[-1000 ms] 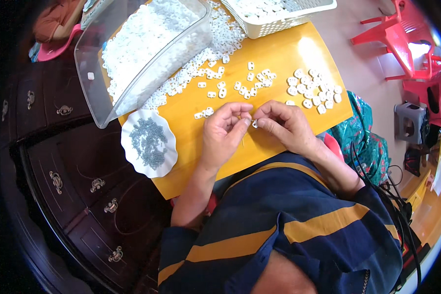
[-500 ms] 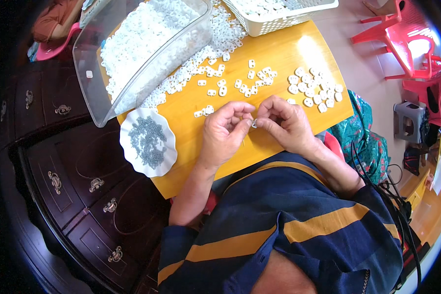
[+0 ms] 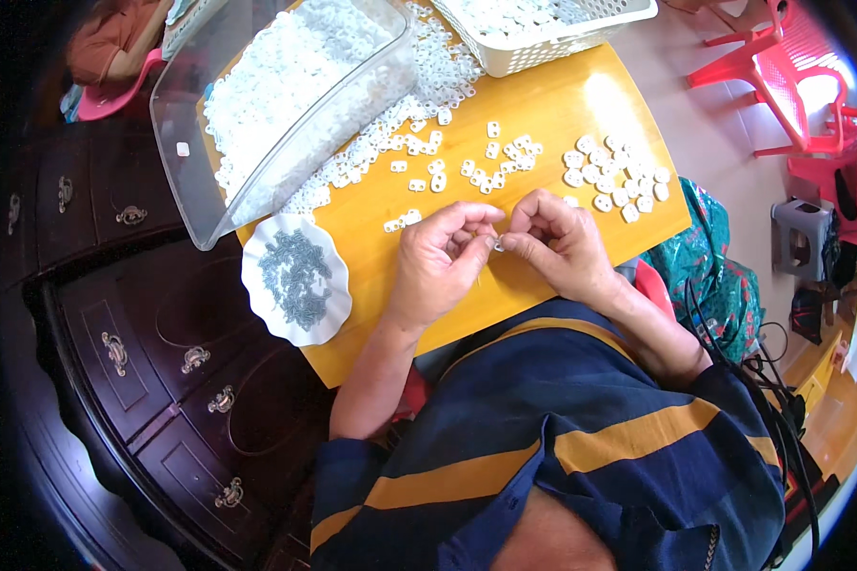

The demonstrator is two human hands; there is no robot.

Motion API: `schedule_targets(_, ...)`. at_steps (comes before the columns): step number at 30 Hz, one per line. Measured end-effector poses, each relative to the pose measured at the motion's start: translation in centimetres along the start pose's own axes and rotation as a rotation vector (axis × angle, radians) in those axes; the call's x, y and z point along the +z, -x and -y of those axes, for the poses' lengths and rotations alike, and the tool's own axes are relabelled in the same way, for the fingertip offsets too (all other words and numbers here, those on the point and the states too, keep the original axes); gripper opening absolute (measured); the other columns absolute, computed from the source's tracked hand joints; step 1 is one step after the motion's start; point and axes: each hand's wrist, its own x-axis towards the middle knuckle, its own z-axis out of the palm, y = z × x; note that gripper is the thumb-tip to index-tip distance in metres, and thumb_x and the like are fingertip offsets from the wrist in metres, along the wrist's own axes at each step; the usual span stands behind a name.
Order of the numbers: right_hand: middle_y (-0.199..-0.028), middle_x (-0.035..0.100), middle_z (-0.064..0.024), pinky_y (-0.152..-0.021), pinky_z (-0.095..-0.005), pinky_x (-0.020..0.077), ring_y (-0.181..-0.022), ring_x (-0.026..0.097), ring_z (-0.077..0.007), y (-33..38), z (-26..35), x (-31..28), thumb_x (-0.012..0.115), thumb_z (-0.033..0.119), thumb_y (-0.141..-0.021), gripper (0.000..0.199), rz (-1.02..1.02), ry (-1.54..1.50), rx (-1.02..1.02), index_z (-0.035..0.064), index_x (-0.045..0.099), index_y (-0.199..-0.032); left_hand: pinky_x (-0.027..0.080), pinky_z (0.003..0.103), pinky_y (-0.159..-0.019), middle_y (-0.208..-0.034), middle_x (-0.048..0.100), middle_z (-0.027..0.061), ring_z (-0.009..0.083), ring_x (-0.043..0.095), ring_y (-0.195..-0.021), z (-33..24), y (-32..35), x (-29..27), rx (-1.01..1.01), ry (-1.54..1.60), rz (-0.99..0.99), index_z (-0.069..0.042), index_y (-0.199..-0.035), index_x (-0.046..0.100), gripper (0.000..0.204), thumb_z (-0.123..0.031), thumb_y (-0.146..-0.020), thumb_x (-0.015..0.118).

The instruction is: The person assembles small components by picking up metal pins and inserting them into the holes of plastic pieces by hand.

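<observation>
Above the near part of the yellow table (image 3: pixel 371 324), my left hand (image 3: pixel 440 262) and my right hand (image 3: pixel 560 246) meet fingertip to fingertip. Thumb and forefinger of each are pinched on one small white plastic piece (image 3: pixel 498 245), mostly covered by the fingers. A white scalloped dish (image 3: pixel 336 314) with a heap of small grey metal parts (image 3: pixel 297 278) stands left of my left hand. Loose white two-holed pieces (image 3: pixel 486 181) lie just beyond my hands. To the right, a group of rounder white pieces (image 3: pixel 603 203) is spread out.
A clear plastic bin (image 3: pixel 183 205) full of white pieces lies tipped at the far left, with more spilled beside it. A white perforated basket (image 3: pixel 543 57) holds more at the back. Dark drawers (image 3: pixel 152 333) stand left; red chairs (image 3: pixel 781 86) and a grey stool (image 3: pixel 798 238) are right.
The whole view has shifted slightly, with the table appearing a little lower and to the right. Both hands keep their pinch on the small white piece.
</observation>
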Motion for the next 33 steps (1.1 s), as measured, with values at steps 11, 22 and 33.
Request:
schedule_targets(11, -0.067, 0.054, 0.0043, -0.051, -0.0221, 0.0397, -0.058, 0.047, -0.0019, -0.3, 0.0, 0.2, 0.072, 0.004, -0.087, 0.015, -0.034, 0.017, -0.038, 0.0053, 0.057, -0.088, 0.048, 0.018, -0.069, -0.091, 0.066, -0.0002, 0.0025, 0.057, -0.075, -0.7, -0.1, 0.1, -0.019, -0.049, -0.016, 0.0, -0.114, 0.067, 0.026, 0.005, -0.088, 0.066)
schedule_targets(22, -0.078, 0.057, 0.0042, -0.061, -0.0191, 0.0434, -0.07, 0.051, -0.001, -0.1, -0.9, -0.4, 0.069, 0.004, -0.091, 0.011, -0.044, -0.245, 0.109, 0.0032, 0.058, -0.092, 0.051, 0.033, -0.058, -0.091, 0.066, 0.0086, 0.0207, 0.062, -0.06, -0.5, -2.6, -3.0, 0.153, -0.697, -0.356, -0.006, -0.1, 0.068, 0.021, -0.004, -0.08, 0.075)
schedule_targets(33, -0.078, 0.058, 0.0038, -0.062, -0.0202, 0.0442, -0.07, 0.052, -0.0019, 0.0, -0.7, -0.8, 0.068, 0.005, -0.092, 0.011, -0.022, -0.192, 0.122, 0.0036, 0.058, -0.093, 0.052, 0.04, -0.062, -0.086, 0.063, 0.0063, 0.0292, 0.065, -0.072, 0.8, -4.0, -2.7, 0.294, -0.98, -0.37, -0.01, -0.089, 0.063, 0.012, -0.015, -0.084, 0.072)
